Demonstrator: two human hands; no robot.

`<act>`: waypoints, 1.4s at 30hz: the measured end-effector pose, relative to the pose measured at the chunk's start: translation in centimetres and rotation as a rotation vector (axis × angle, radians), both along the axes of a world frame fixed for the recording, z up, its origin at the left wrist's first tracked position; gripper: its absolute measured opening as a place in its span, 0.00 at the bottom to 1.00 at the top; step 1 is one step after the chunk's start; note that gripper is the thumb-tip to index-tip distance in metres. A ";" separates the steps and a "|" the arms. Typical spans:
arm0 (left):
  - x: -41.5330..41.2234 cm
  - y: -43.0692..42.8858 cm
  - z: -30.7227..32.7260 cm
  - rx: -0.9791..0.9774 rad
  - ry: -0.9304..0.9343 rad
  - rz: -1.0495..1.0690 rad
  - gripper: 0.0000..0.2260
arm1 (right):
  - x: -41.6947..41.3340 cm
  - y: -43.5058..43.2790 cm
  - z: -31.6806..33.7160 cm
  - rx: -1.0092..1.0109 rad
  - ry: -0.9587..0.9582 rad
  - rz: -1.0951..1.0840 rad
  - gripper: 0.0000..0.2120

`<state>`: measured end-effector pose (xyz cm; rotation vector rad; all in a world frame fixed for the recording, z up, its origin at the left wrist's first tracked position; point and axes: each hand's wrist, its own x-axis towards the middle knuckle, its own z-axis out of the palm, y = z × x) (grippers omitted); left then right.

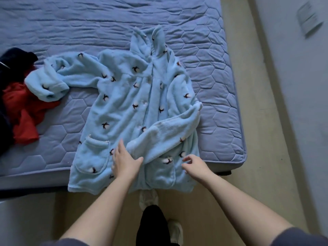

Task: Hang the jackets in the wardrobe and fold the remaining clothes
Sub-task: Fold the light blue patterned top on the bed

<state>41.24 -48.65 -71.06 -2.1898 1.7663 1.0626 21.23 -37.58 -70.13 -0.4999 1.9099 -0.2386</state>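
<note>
A light blue fleece jacket (124, 103) with a dark bird-like print and a row of pale buttons lay front-up on a blue quilted mattress (213, 68), its collar toward the far side and its hem hanging over the near edge. The sleeve on the right was folded across the lower front, its cuff ending near the middle. The sleeve on the left stretched out to the left, its cuff turned back on itself.

The left hand (124, 162) pressed flat on the jacket beside the folded cuff, fingers straight and spread, thumb touching the cuff. The right hand (195, 166) was at the right-hand pocket with fingers loosely curled; whether they pinched the fleece could not be told.

At the mattress's left edge, a crumpled red garment (23, 107) lay just beside the outstretched cuff, with a dark navy garment (16, 57) behind it. Below the hem, on the beige floor (248, 174), stood pale shoes (147, 199) and a black trouser leg (152, 226).
</note>
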 end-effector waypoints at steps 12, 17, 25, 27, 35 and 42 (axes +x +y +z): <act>-9.3 0.9 3.6 1.001 0.590 -0.578 0.08 | -8.0 -8.4 2.7 0.200 -0.181 -0.471 0.14; -17.2 -3.0 3.3 0.762 0.445 -0.446 0.06 | -20.3 -9.3 2.7 0.183 0.251 -0.230 0.17; -30.3 -12.1 -2.3 0.158 0.210 -0.290 0.13 | -32.5 -7.7 -3.3 0.148 0.349 0.126 0.18; -32.8 -12.4 -3.4 0.146 0.257 -0.373 0.19 | -31.9 -7.6 -4.7 -0.012 0.356 0.148 0.23; -38.7 -13.1 -6.1 0.077 0.499 -0.668 0.36 | -29.6 -8.0 -8.1 -0.107 0.401 0.386 0.34; -42.2 -12.3 -6.2 0.066 0.237 -0.903 0.34 | -44.4 -11.3 -6.3 0.031 0.646 0.139 0.08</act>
